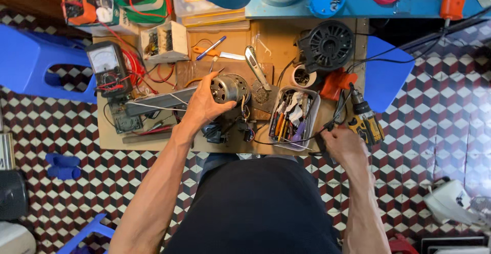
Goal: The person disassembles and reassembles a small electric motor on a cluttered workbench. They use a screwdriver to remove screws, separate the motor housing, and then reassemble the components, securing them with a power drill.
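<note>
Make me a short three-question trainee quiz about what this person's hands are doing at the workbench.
1. True or false: the left hand grips the small electric motor.
2. Which tool lies nearest the right hand: (a) yellow cordless drill, (b) blue pen, (c) analog meter?
3. What holds the screwdrivers?

Key: 1 true; 2 a; 3 the grey tray.

Your left hand (204, 103) grips the metal motor (229, 88) on the desk (110, 139); your right hand (341, 144) pinches black cables (327, 126) beside the yellow drill (364, 118).
</note>
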The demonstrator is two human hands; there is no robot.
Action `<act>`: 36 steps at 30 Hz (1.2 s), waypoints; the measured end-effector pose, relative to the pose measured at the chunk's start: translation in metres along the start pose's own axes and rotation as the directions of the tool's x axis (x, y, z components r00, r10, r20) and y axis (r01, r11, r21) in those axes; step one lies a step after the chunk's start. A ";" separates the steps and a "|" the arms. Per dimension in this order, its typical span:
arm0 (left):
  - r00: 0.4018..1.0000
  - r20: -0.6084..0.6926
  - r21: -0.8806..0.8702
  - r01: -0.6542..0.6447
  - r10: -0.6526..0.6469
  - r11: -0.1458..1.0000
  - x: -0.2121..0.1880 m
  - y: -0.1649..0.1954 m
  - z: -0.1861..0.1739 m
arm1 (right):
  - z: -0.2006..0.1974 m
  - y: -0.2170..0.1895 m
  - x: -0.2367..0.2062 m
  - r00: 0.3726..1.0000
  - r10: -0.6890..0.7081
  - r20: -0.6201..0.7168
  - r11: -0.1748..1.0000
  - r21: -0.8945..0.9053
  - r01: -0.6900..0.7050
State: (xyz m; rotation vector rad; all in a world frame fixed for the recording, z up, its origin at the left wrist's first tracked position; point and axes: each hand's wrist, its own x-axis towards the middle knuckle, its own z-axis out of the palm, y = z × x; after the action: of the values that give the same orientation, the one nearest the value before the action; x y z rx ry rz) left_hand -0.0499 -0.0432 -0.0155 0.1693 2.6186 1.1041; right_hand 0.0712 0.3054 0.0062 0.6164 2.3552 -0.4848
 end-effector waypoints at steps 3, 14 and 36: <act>0.999 -0.034 0.010 0.029 -0.029 1.000 0.004 0.006 -0.001 | -0.032 -0.021 -0.023 0.992 0.084 -0.091 0.947 0.318 -0.051; 0.996 -0.053 -0.041 0.070 -0.072 0.997 0.012 0.020 -0.021 | 0.032 -0.206 0.060 0.435 -0.864 -0.254 0.435 0.059 0.898; 0.958 -0.167 -0.066 0.225 -0.233 0.972 0.016 0.010 -0.027 | 0.034 -0.251 0.086 0.313 -0.939 -0.143 0.300 0.110 0.948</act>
State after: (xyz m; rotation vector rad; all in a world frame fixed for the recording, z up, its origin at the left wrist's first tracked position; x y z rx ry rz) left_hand -0.0739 -0.0516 0.0059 -0.2464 2.6742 1.1407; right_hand -0.1062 0.1091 -0.0311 -0.8923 2.5081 -1.2057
